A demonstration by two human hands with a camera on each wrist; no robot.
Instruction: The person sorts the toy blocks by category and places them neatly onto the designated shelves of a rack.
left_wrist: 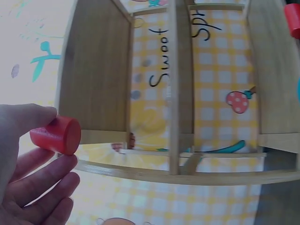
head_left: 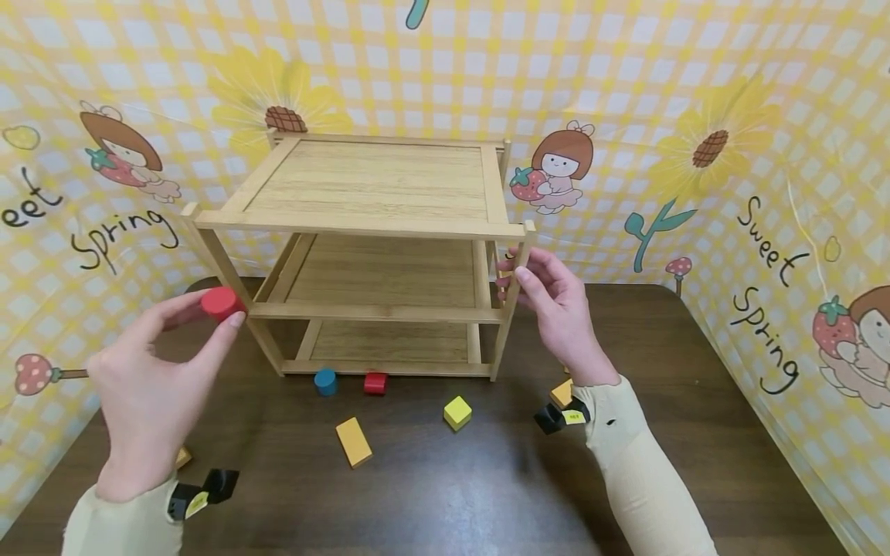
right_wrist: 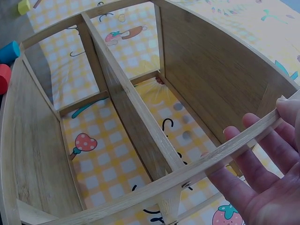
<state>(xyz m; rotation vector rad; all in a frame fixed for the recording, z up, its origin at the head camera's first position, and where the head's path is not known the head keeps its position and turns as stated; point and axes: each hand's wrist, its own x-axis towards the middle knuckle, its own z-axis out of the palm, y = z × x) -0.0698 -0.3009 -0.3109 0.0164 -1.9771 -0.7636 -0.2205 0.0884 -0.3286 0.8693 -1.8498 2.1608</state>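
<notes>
My left hand (head_left: 153,378) pinches a red cylinder block (head_left: 220,304) between thumb and fingers, level with the middle tier and beside the left front post. In the left wrist view the red cylinder (left_wrist: 56,135) sits between thumb and index finger. A three-tier wooden shelf (head_left: 375,185) stands upright on the dark table. My right hand (head_left: 562,320) holds its right front post, thumb in front and fingers behind. The right wrist view shows those fingers (right_wrist: 253,173) around the wooden post (right_wrist: 220,157). No blocks are visible on the tiers.
Before the shelf's base lie a blue cylinder (head_left: 325,382) and a red block (head_left: 375,384). Nearer are an orange rectangular block (head_left: 354,442) and a yellow-green cube (head_left: 457,414). Another orange block (head_left: 561,394) is partly hidden by the right wrist. Checked cloth (head_left: 417,85) hangs around the table.
</notes>
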